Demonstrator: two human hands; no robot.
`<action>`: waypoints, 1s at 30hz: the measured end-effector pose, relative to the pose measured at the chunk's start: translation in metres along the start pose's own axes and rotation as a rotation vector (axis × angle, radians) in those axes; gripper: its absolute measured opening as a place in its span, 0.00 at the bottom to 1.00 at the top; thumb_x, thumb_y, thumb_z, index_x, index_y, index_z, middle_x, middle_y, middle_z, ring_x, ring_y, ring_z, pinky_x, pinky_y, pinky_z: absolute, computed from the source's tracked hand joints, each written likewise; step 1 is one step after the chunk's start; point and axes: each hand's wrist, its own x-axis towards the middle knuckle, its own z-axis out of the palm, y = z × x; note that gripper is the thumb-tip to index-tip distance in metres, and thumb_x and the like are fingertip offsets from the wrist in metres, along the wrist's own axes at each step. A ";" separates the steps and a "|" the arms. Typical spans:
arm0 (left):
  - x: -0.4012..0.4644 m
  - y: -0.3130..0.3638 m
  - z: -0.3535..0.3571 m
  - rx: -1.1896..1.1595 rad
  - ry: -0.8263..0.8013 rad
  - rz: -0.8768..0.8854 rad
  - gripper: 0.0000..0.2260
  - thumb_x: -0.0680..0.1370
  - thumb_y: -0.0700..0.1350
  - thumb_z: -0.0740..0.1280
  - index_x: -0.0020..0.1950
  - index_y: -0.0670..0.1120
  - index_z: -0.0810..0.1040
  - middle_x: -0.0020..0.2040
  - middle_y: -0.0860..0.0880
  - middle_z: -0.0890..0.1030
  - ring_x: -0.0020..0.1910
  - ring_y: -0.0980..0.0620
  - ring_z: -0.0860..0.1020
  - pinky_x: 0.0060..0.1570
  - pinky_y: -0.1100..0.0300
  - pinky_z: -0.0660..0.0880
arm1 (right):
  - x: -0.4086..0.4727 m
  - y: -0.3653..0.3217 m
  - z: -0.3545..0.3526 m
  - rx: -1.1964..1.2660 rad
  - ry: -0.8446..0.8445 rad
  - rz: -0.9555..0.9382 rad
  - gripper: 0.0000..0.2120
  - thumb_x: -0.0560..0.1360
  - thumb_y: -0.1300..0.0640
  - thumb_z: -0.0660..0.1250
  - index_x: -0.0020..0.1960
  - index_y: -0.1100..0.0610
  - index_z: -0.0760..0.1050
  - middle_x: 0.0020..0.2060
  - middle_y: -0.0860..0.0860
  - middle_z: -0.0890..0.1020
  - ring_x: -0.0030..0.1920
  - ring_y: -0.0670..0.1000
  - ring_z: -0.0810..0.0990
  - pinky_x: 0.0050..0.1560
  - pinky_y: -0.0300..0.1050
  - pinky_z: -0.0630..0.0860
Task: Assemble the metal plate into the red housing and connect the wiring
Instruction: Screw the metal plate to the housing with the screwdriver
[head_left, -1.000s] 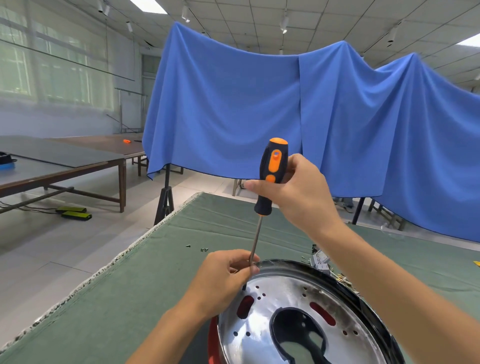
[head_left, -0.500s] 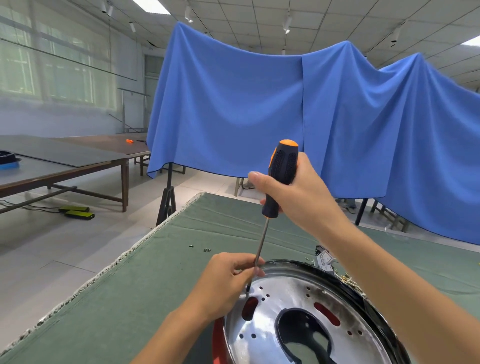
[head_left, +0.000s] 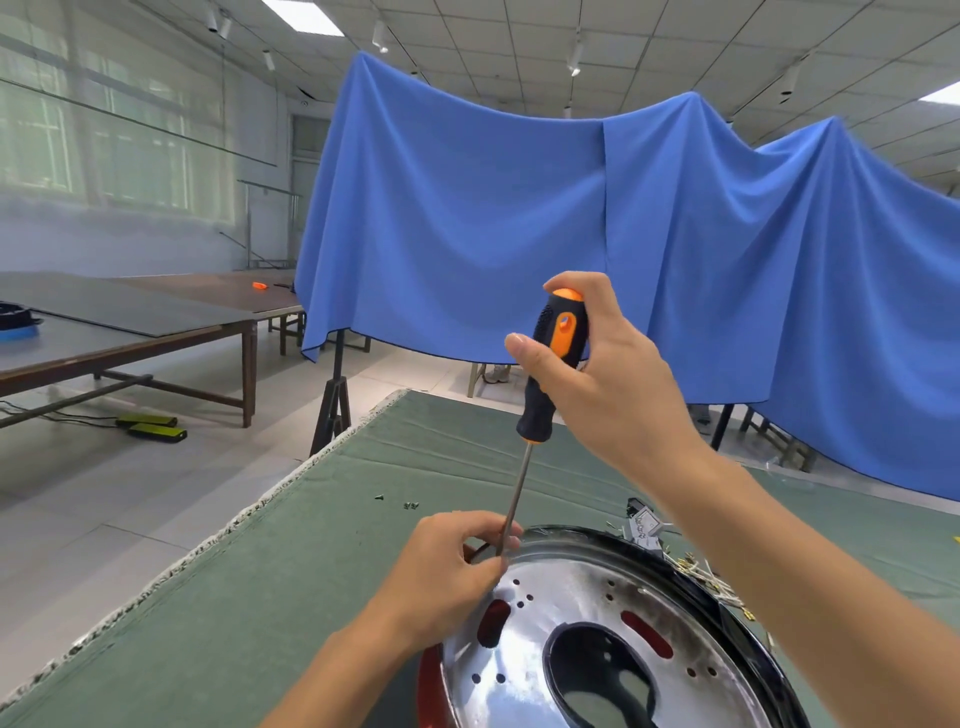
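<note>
Table (head_left: 322, 561): covered in green cloth; it carries the whole assembly at its near edge, bottom right of the head view.
Red housing (head_left: 430, 691): only a red sliver shows at the plate's left edge, plus red through two slots; a black rim runs round the far side.
Metal plate (head_left: 524, 644): shiny disc seated inside the housing, with a large central opening and small holes.
Right hand (head_left: 597, 379): clenched round the screwdriver (head_left: 553, 358) handle, shaft slanting down towards the plate's far-left edge.
Left hand (head_left: 447, 566): fingers pinch the lower shaft just above the plate; the tip and any screw are hidden behind them.
Wiring (head_left: 696, 566): loose leads with small terminals beside a grey connector, just beyond the far rim, judged not yet connected.
Loose screws (head_left: 410, 504): a few lie on the cloth, apart from the plate.
Risk, slip: judged likely if the tilted shaft cams out under pressure; the tip could scratch the plate or jab the left hand's fingers.
Risk, screw: a badly started screw could cross-thread or drop through a hole.
Risk, wiring: leads by the rim could be pinched.
Writing: none legible; the handle shows no readable brand.
</note>
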 end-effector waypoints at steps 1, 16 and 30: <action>-0.001 0.001 -0.001 0.041 0.000 0.008 0.12 0.73 0.40 0.71 0.49 0.57 0.82 0.48 0.60 0.82 0.51 0.65 0.78 0.51 0.68 0.74 | 0.001 -0.001 -0.002 -0.003 -0.029 0.011 0.15 0.75 0.44 0.62 0.59 0.43 0.63 0.42 0.47 0.75 0.38 0.49 0.74 0.44 0.50 0.73; -0.009 0.005 -0.023 -0.126 -0.204 -0.269 0.21 0.72 0.27 0.59 0.44 0.49 0.84 0.41 0.51 0.86 0.41 0.55 0.84 0.39 0.66 0.77 | 0.016 -0.022 -0.025 -0.226 -0.223 -0.070 0.06 0.76 0.52 0.61 0.52 0.50 0.72 0.39 0.44 0.78 0.41 0.52 0.76 0.39 0.45 0.70; -0.010 0.005 -0.015 -0.017 -0.114 -0.259 0.18 0.73 0.30 0.60 0.50 0.46 0.85 0.41 0.55 0.86 0.44 0.57 0.83 0.50 0.60 0.79 | 0.027 -0.036 -0.029 -0.530 -0.294 0.045 0.15 0.75 0.46 0.62 0.38 0.56 0.67 0.28 0.51 0.76 0.25 0.52 0.74 0.26 0.41 0.66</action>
